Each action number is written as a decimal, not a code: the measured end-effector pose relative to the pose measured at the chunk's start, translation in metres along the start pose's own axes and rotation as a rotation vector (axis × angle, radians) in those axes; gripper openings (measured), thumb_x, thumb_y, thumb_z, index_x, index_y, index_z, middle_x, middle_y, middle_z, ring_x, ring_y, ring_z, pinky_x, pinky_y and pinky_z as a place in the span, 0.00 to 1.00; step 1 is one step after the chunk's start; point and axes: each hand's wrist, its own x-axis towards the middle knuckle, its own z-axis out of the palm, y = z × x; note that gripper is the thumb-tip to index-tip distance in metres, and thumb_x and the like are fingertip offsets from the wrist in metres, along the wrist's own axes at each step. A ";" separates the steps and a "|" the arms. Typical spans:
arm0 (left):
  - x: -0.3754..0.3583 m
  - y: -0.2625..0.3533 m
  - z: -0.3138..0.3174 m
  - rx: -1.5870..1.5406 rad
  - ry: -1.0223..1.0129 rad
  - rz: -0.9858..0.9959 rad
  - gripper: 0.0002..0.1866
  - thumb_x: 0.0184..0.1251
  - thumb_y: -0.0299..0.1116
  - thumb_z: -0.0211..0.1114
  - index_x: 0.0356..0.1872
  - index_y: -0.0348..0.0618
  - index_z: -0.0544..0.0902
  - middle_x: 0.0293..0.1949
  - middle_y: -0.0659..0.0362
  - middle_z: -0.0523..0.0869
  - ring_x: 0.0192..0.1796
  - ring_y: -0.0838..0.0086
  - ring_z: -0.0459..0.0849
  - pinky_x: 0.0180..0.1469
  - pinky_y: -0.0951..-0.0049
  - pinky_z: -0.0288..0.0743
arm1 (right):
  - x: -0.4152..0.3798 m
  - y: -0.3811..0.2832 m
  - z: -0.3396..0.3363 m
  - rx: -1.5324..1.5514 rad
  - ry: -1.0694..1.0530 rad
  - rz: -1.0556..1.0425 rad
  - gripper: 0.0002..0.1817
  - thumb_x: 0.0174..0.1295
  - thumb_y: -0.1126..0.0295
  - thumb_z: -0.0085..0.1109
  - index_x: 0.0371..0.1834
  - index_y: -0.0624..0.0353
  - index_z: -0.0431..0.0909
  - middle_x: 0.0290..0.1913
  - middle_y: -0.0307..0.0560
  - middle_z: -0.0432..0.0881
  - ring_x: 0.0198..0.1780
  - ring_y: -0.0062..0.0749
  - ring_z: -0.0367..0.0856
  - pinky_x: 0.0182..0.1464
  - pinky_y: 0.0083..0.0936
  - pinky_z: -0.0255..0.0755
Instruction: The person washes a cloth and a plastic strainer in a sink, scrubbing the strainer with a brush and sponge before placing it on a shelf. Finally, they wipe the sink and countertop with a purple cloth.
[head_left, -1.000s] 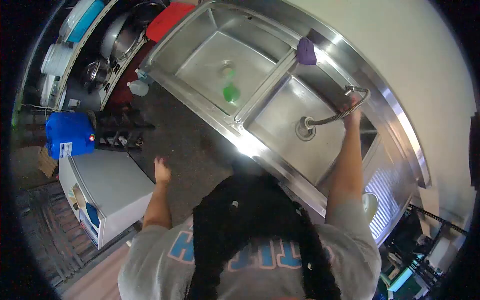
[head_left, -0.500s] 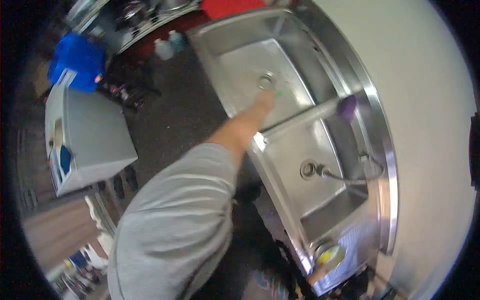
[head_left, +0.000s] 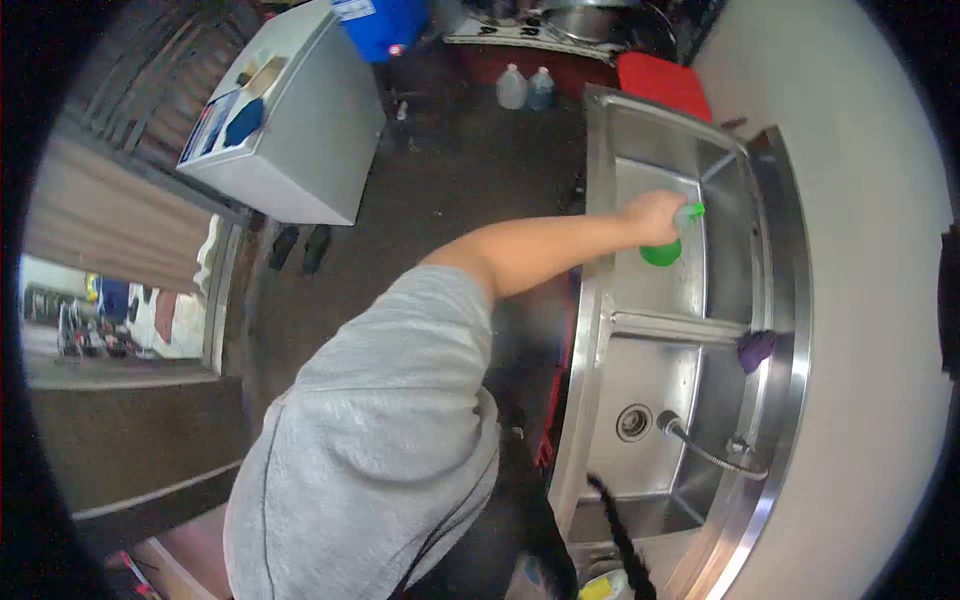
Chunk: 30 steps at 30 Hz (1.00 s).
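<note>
My left hand (head_left: 655, 218), at the end of a grey sleeve, reaches over the far basin of the steel sink (head_left: 598, 330). Its fingers are wrapped round the neck of a spray bottle (head_left: 661, 254) with a bright green nozzle tip and a green lower part. The nozzle points toward the wall side. Part of the bottle is hidden behind the hand. My right hand is out of view. At the bottom edge, a yellow and white item (head_left: 600, 588) shows partly beside the sink.
A purple cloth (head_left: 757, 350) hangs by the sink divider. The flexible hose tap (head_left: 715, 455) lies over the near basin. A dark braided strand (head_left: 620, 530) hangs in front. A white freezer chest (head_left: 300, 150), two jugs (head_left: 525, 90) and a red chair-like object (head_left: 665, 85) stand beyond.
The view has swung, so the sink now appears more upright and further right. The spray bottle in my left hand shows more clearly. My right hand, at the bottom edge before, has left view.
</note>
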 end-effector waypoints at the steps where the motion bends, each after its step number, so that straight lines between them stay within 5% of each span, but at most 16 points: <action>1: -0.008 0.003 -0.033 -0.036 0.055 0.048 0.19 0.50 0.35 0.67 0.45 0.39 0.81 0.43 0.43 0.84 0.49 0.48 0.82 0.51 0.53 0.77 | 0.003 -0.009 -0.002 0.029 -0.004 -0.029 0.22 0.60 0.60 0.53 0.55 0.61 0.74 0.51 0.61 0.80 0.46 0.51 0.80 0.56 0.41 0.71; 7: -0.092 -0.018 -0.193 0.016 0.186 0.000 0.19 0.46 0.40 0.69 0.39 0.39 0.83 0.37 0.43 0.85 0.43 0.47 0.83 0.46 0.54 0.77 | -0.004 -0.065 -0.022 0.179 -0.021 -0.173 0.19 0.61 0.63 0.52 0.51 0.62 0.77 0.49 0.61 0.81 0.47 0.51 0.78 0.58 0.41 0.69; 20: -0.370 -0.267 -0.449 0.278 0.376 -0.669 0.19 0.45 0.35 0.69 0.40 0.38 0.83 0.37 0.42 0.85 0.43 0.48 0.84 0.46 0.54 0.77 | -0.167 -0.244 -0.013 0.378 -0.120 -0.607 0.14 0.63 0.67 0.48 0.42 0.63 0.82 0.46 0.61 0.81 0.49 0.53 0.76 0.63 0.41 0.65; 24: -0.436 -0.324 -0.547 0.350 0.535 -0.831 0.17 0.45 0.33 0.67 0.39 0.40 0.84 0.36 0.42 0.85 0.42 0.47 0.84 0.46 0.54 0.77 | -0.223 -0.321 0.050 0.108 -0.101 -1.175 0.14 0.63 0.69 0.47 0.40 0.64 0.83 0.45 0.61 0.81 0.49 0.53 0.75 0.65 0.41 0.63; 25: -0.449 -0.337 -0.569 0.372 0.597 -0.841 0.17 0.45 0.34 0.68 0.39 0.40 0.84 0.35 0.42 0.85 0.42 0.47 0.84 0.46 0.54 0.77 | -0.277 -0.373 0.072 0.500 -0.509 -0.630 0.28 0.59 0.64 0.54 0.64 0.59 0.68 0.46 0.53 0.81 0.25 0.31 0.77 0.25 0.26 0.72; 26: -0.462 -0.351 -0.592 0.377 0.637 -0.863 0.17 0.46 0.33 0.67 0.39 0.39 0.84 0.35 0.42 0.85 0.41 0.48 0.84 0.46 0.55 0.77 | -0.342 -0.402 0.093 0.657 -0.539 -0.641 0.25 0.57 0.74 0.52 0.61 0.60 0.69 0.36 0.45 0.78 0.17 0.21 0.64 0.16 0.17 0.56; 27: -0.472 -0.358 -0.617 0.383 0.652 -0.883 0.17 0.46 0.33 0.67 0.39 0.39 0.84 0.35 0.42 0.85 0.41 0.48 0.84 0.46 0.55 0.77 | -0.385 -0.426 0.114 0.600 -0.469 -0.579 0.26 0.54 0.75 0.53 0.60 0.60 0.69 0.30 0.42 0.76 0.18 0.22 0.66 0.16 0.19 0.56; 30: -0.499 -0.376 -0.676 0.411 0.793 -0.880 0.17 0.47 0.33 0.67 0.40 0.38 0.84 0.35 0.42 0.85 0.41 0.48 0.84 0.45 0.57 0.77 | -0.462 -0.489 0.190 0.514 -0.700 -0.763 0.15 0.55 0.76 0.53 0.48 0.58 0.72 0.24 0.36 0.70 0.16 0.19 0.65 0.14 0.18 0.58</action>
